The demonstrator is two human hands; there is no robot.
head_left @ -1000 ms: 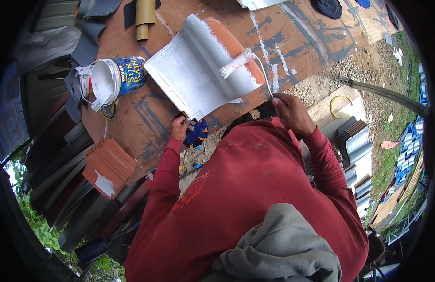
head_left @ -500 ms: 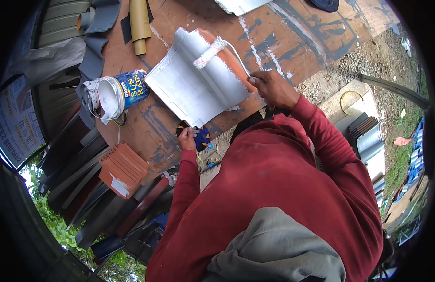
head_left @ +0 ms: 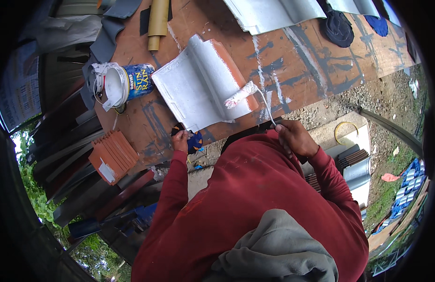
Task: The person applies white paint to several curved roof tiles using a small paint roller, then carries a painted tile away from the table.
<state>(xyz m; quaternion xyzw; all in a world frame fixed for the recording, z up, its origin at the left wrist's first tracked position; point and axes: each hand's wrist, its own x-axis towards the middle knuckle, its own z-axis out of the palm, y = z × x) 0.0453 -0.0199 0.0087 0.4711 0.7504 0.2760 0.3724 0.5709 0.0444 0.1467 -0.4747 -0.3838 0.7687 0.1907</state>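
Brown tabletop [head_left: 149, 127]: roller [head_left: 242, 94] over tile [head_left: 198, 87], head forward-left of right grip [head_left: 297, 138]

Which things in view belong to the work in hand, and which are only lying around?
In the work:
- paint roller, its wire handle in the right hand
- partly white-coated tile under the roller, left hand near its corner
- paint bucket, probably

Apparently just lying about:
- yellowish-brown tube
- dark cloth-like bundle
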